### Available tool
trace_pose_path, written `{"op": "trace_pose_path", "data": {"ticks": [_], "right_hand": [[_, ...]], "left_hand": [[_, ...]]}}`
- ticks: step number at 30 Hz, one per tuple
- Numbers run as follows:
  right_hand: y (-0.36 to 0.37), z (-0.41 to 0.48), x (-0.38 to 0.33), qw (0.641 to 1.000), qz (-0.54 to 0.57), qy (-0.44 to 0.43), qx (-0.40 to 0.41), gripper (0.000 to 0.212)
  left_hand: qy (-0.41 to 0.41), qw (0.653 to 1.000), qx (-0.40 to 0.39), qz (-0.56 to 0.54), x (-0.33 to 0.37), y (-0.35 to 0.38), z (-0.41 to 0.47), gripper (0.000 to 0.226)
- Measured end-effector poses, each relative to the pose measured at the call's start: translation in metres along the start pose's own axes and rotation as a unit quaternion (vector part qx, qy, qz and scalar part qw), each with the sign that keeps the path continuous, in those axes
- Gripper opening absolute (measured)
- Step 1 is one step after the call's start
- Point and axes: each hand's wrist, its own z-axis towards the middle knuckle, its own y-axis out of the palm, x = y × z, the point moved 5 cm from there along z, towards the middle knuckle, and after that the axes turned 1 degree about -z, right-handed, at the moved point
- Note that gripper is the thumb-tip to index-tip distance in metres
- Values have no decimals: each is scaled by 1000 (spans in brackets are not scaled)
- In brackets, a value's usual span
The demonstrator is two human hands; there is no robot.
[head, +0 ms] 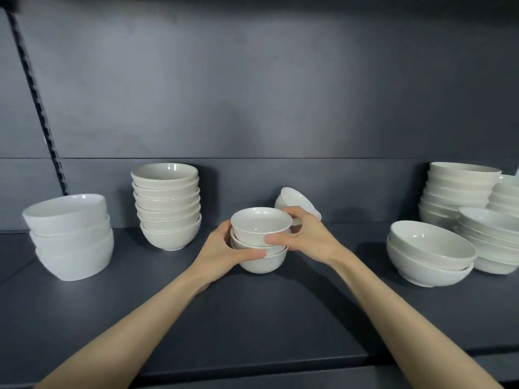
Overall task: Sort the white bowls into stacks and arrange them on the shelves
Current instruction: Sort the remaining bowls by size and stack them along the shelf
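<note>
item: small stack (259, 242) of three white bowls, nested rim-up, mid-shelf, base apparently resting on the dark shelf (252, 318). left hand (224, 249): grip curled round the lower bowls, thumb across the front, likely to steady the base. right hand (306, 237): grip pinching the top bowl's wall, thumb in front and fingers behind, probably seating it square. tilted bowl (295, 200): lies on its side just behind the right hand, unsorted; whether the fingers touch it cannot be told. tall stack (167, 206): six similar bowls, left rear, a likely match. deep stack (70, 237): three larger bowls, far left. wide bowls (429, 254): shallow pile at right, with more piles (457, 192) behind, kept apart by size.
</note>
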Motion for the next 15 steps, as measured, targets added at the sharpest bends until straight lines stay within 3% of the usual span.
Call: {"op": "trace_pose_path", "data": {"ticks": [4, 7, 10, 15], "right_hand": [[11, 6, -1, 1000, 11, 9, -26, 74], [-10, 9, 0, 998, 46, -1, 49, 55], [-42, 15, 15, 986, -76, -5, 150, 45], [-42, 30, 46, 972, -207, 25, 112, 40]], "left_hand": [[-2, 1000, 1, 0, -4, -10, 4, 83], [-3, 1000, 3, 5, -7, -11, 6, 91], [-2, 1000, 18, 5, -9, -12, 7, 91], [-2, 999, 44, 10, -10, -12, 11, 91]]}}
